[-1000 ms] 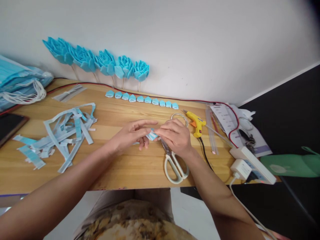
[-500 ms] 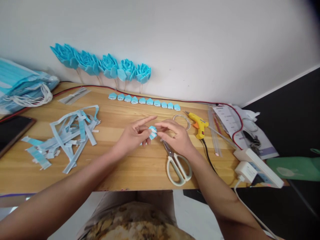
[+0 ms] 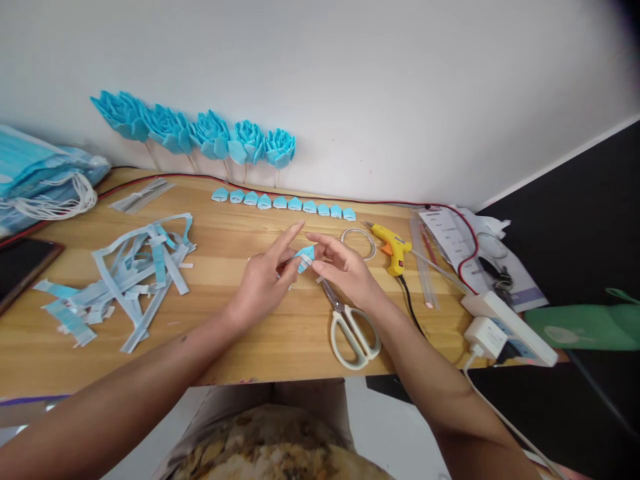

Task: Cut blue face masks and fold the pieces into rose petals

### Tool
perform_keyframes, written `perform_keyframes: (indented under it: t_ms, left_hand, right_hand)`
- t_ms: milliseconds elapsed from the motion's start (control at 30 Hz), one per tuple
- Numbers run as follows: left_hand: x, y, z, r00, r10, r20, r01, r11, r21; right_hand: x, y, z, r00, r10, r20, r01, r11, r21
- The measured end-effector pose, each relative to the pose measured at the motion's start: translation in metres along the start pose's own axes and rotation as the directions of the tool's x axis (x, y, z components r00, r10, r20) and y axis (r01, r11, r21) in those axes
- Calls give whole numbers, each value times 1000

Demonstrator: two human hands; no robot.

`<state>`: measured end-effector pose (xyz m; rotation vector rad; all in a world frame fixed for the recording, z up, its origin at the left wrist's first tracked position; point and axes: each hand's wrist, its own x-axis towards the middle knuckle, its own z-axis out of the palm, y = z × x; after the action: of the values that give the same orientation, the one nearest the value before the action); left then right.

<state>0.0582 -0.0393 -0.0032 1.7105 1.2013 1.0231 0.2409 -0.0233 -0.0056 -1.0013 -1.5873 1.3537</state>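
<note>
A small folded blue petal (image 3: pixel 305 259), with a pale strip showing, is held between my two hands above the table. My left hand (image 3: pixel 265 277) pinches its left side between thumb and fingers, the index finger stretched out. At its right edge, the thumb and curled fingers of my right hand (image 3: pixel 350 267) close on it, partly hidden. Beneath my right hand lie white-handled scissors (image 3: pixel 356 337), blades pointing away. Several similar folded blue petals (image 3: pixel 280 202) form a row behind my hands. Several blue flowers (image 3: pixel 211 135) on thin sticks lean against the wall.
Cut blue and white strips (image 3: pixel 145 273) lie in a heap at left, near a phone (image 3: pixel 25 267) and bagged masks (image 3: pixel 40 177). A tape roll (image 3: pixel 373 247), a yellow glue gun (image 3: pixel 393 247) with its cord, and a power strip (image 3: pixel 520 330) are at right.
The petal has turned between my fingers, its pale strip now slanting. My left hand has tilted slightly. The whole view has shifted a little, with the table things staying in place.
</note>
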Motion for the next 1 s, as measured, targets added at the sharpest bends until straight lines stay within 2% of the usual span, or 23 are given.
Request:
perform_keyframes:
  t_ms: [100, 267, 467, 600, 767, 1000]
  left_hand:
    - [0, 0, 1, 999, -11, 31, 10, 1000, 20]
    - [3, -3, -1, 996, -52, 78, 63, 989, -137]
    - [8, -3, -3, 1000, 21, -3, -21, 998, 59]
    - [11, -3, -4, 1000, -16, 5, 16, 1000, 25]
    - [11, -2, -4, 995, -98, 21, 100, 993, -64]
    - [8, -5, 1, 995, -5, 96, 2, 1000, 27]
  right_hand:
    - [0, 0, 1, 1000, -7, -21, 6, 998, -61]
    - [0, 3, -1, 997, -59, -46, 52, 989, -139]
    - [-1, 5, 0, 995, -95, -44, 82, 968, -236]
    - [-1, 5, -2, 996, -68, -56, 59, 988, -145]
    - [-2, 2, -7, 1000, 16, -14, -16, 999, -31]
    - [-1, 6, -1, 998, -38, -45, 35, 997, -66]
